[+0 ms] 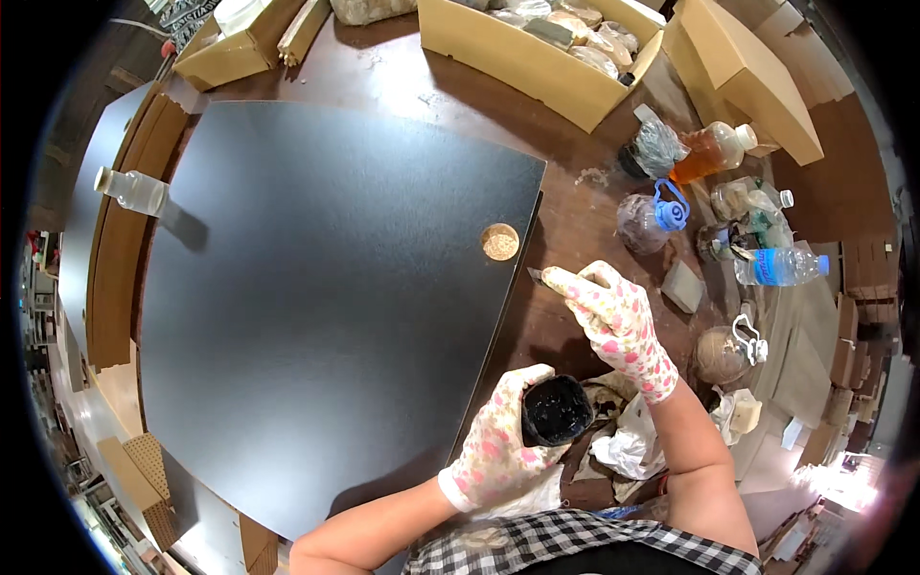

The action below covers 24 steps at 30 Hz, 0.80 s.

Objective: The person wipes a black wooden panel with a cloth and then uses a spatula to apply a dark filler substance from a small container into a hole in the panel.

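Observation:
Both hands wear white gloves with a pink floral print. My left hand [503,441] is wrapped around a dark open cup [557,410], whose inside is coated with glossy black paint or paste. Up and to the right, my right hand [618,321] pinches a small flat metal blade [535,275]; its handle is hidden in the glove. The blade tip points left, just off the right edge of a large black panel [335,287]. Near that edge the panel has a round hole [499,241] with a light brown inside.
A clear bottle [134,192] stands at the panel's far left. To the right are a blue-capped jug [652,222], a bottle of amber liquid [711,151], a water bottle [781,267] and a grey block [682,287]. Crumpled rags [632,443] lie below my right wrist. A cardboard box [527,67] sits behind.

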{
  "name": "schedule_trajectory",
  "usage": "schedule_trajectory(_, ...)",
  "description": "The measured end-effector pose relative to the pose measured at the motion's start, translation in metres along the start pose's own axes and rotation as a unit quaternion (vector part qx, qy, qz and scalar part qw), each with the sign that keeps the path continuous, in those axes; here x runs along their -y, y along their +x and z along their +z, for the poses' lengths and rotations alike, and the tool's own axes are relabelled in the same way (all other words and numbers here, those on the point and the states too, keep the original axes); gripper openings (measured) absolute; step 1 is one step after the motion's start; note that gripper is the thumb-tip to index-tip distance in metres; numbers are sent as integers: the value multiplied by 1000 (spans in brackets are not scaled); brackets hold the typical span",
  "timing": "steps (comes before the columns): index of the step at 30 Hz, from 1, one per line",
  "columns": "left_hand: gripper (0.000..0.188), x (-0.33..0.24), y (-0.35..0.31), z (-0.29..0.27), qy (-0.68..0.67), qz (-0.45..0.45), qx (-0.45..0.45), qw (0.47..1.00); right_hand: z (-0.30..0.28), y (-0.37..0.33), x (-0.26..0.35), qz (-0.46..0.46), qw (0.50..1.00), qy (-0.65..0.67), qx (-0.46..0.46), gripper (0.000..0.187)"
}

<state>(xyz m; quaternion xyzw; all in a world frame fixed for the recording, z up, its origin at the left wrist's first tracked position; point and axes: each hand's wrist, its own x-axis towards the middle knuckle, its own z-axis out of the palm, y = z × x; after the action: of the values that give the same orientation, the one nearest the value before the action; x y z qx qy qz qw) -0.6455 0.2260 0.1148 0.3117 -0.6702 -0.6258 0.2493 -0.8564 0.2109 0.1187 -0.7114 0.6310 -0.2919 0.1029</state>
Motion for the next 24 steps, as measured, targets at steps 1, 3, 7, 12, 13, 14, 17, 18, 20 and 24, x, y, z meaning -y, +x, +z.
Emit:
schedule_trajectory(1,67,0,0,1,-5,-3,-2,1000,2,0,-1,1,1000,-1,6,40)
schedule_trajectory(3,68,-5,0,0,-20,-34,6,999,4,-1,-1,28,999,15,24,41)
schedule_trajectory(7,68,-5,0,0,-5,-14,2,1000,5,3,-3,2,1000,-1,21,40)
schedule_trajectory(12,68,-5,1,-2,-16,-14,13,1000,4,7,-1,-5,999,-23,41,42)
schedule_trajectory(13,68,-6,1,-2,-17,-14,12,1000,4,8,-1,-5,999,-23,42,42)
schedule_trajectory(14,68,-6,1,-2,-15,-14,13,1000,5,8,-1,-3,999,-22,42,43)
schedule_trajectory(17,68,-4,1,-2,-20,-17,13,1000,4,9,0,4,998,-30,49,45)
schedule_trajectory(18,69,-4,0,-1,-24,-21,13,999,4,9,1,9,998,-38,56,46)
schedule_trajectory(20,69,-4,0,-1,-25,-22,12,999,4,8,1,0,998,-44,54,46)
schedule_trajectory(24,69,-3,-1,0,-18,-26,7,999,1,7,1,-5,996,-53,65,46)
